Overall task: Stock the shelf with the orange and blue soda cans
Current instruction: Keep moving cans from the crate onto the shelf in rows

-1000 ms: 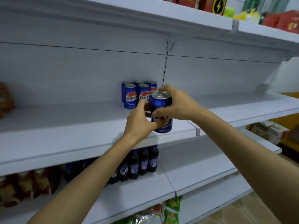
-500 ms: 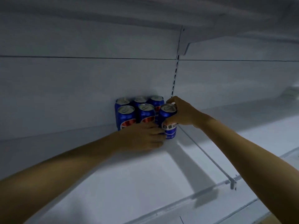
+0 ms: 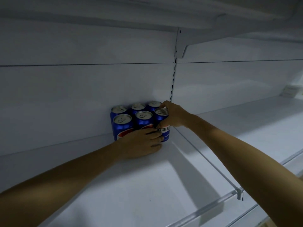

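Blue cans, silver tops, six in 2 rows upright on white shelf (image 3: 147, 185) at back wall. Right hand (image 3: 173, 117) grips front can (image 3: 162, 122) at block's 3 o'clock; left hand (image 3: 141, 145), fingers straight, touches it at 6.

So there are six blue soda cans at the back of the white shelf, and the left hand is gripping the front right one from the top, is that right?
Not quite: the head view shows the right hand gripping the front right blue soda can near its top. The left hand rests low against the can fronts. Six cans on the white shelf is correct.
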